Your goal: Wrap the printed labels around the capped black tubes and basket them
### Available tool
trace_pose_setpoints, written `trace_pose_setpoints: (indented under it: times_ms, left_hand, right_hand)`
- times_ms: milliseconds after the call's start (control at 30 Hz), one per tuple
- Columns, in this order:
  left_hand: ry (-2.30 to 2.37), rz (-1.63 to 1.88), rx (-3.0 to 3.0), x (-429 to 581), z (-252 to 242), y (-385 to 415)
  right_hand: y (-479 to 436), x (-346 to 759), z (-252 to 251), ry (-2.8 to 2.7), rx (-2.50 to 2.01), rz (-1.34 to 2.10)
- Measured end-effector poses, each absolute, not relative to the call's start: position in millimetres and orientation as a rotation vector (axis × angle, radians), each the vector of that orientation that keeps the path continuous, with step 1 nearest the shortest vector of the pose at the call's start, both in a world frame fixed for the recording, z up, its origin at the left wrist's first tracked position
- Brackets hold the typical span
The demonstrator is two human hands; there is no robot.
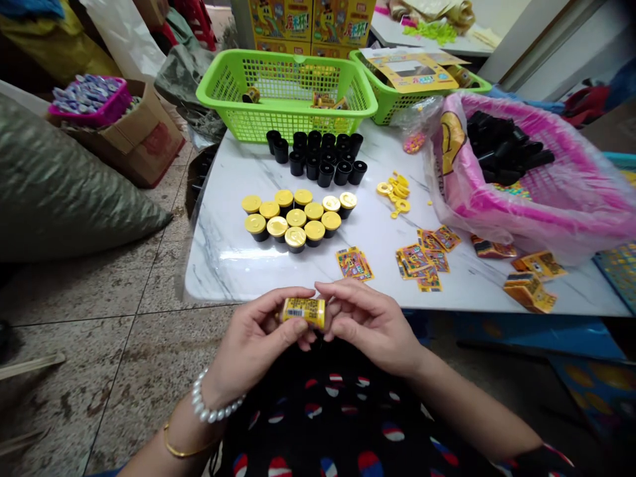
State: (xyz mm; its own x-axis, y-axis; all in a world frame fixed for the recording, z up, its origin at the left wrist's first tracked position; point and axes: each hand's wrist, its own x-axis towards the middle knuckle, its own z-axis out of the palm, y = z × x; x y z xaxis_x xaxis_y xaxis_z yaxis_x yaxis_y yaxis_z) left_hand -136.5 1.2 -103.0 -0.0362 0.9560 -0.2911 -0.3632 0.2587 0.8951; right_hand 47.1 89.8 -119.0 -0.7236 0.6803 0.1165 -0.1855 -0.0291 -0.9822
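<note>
Both hands hold one small cup wrapped in a yellow label [304, 311], lying sideways over my lap just below the table's front edge. My left hand [253, 344] grips its left end with thumb and fingers closed round it. My right hand [370, 324] pinches its right end. On the white marble table [223, 258] stands a cluster of black cups with yellow lids [297, 215]. Behind them stand open black cups [318, 158]. Loose yellow lids [396, 192] and printed labels [422, 255] lie to the right.
A green basket [285, 93] stands at the table's back, a second green basket [422, 83] to its right. A pink basket lined with plastic [536, 179] holds black cups. A cardboard box [134, 136] and a grey sack [59, 192] sit on the floor at left.
</note>
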Motion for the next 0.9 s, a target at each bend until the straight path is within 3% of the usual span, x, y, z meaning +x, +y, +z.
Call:
trace_pose_setpoints:
  times_ms: [133, 433, 533, 700, 900]
  left_hand:
    - [0.919, 1.137, 0.508, -133, -106, 7]
    - [0.918, 1.111, 0.407, -129, -108, 9]
    - [0.929, 1.122, 0.390, -126, -108, 6]
    - [0.998, 1.200, 0.398, -122, -113, 5]
    - [1.284, 1.510, 0.430, -139, -104, 9]
  right_hand:
    - [92, 48, -119, -1.419, -0.611, 2.018]
    - [83, 47, -119, -1.425, -0.773, 1.810]
    - [82, 49, -108, -1.746, -0.755, 1.587]
    - [84, 43, -92, -2.140, -0.358, 0.875]
    - [182, 12, -37, -2.137, -0.661, 0.705]
